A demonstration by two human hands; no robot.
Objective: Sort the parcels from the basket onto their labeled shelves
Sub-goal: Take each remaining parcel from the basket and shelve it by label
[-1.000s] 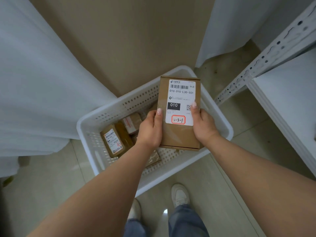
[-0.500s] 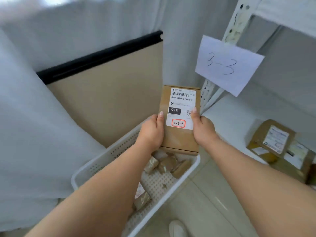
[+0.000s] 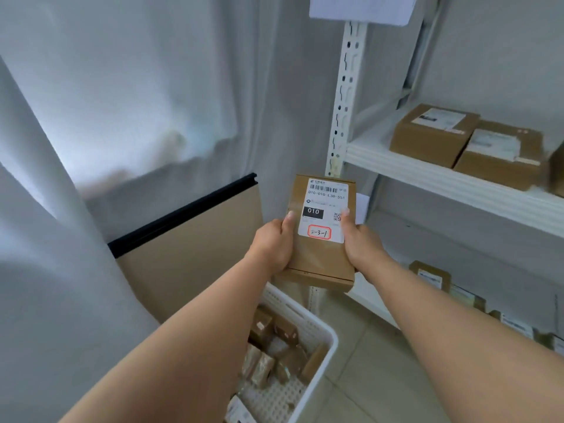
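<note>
View has swung up off the white perforated plastic basket (image 3: 317,355) to the white metal shelving (image 3: 451,181). Both hands, left (image 3: 271,248) and right (image 3: 361,244), grip the flat brown cardboard parcel (image 3: 320,257), marked "3-1", mid-air beside the upright. Shelf search underway; not placed yet.

Both arms reach forward, left hand (image 3: 272,246) and right hand (image 3: 359,243) level, fingers curled, thumbs up.

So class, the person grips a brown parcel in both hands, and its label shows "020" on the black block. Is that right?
Not quite. In the head view the black block on the parcel reads "010", not "020". The left hand and right hand do grip it.
</note>
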